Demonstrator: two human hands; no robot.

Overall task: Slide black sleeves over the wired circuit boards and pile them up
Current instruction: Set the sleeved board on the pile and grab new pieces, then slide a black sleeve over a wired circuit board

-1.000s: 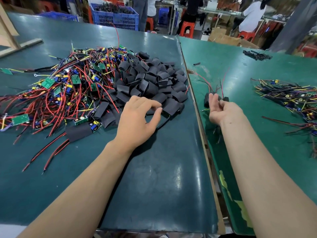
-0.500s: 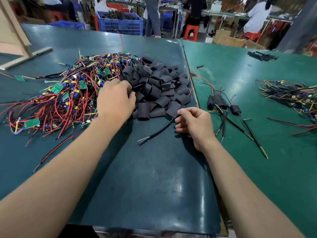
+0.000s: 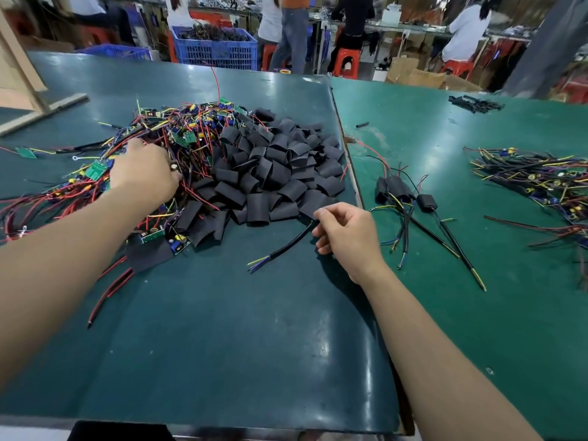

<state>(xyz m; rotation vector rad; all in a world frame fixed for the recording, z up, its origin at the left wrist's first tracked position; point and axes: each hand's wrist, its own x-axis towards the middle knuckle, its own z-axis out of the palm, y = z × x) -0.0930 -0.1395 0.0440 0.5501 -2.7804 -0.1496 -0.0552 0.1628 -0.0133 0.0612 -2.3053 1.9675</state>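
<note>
We see the left hand [image 3: 144, 173] sunk palm down into the tangle of wired boards [image 3: 105, 183] at ten o'clock; whether its hidden fingers grip anything we cannot tell. The right hand [image 3: 348, 237], fingers curled, pinches the near edge of the black sleeves [image 3: 273, 173] piled at twelve o'clock, just above a black cable [image 3: 283, 246]. Three sleeved boards [image 3: 401, 192] lie at two o'clock on the green table [image 3: 477, 281].
</note>
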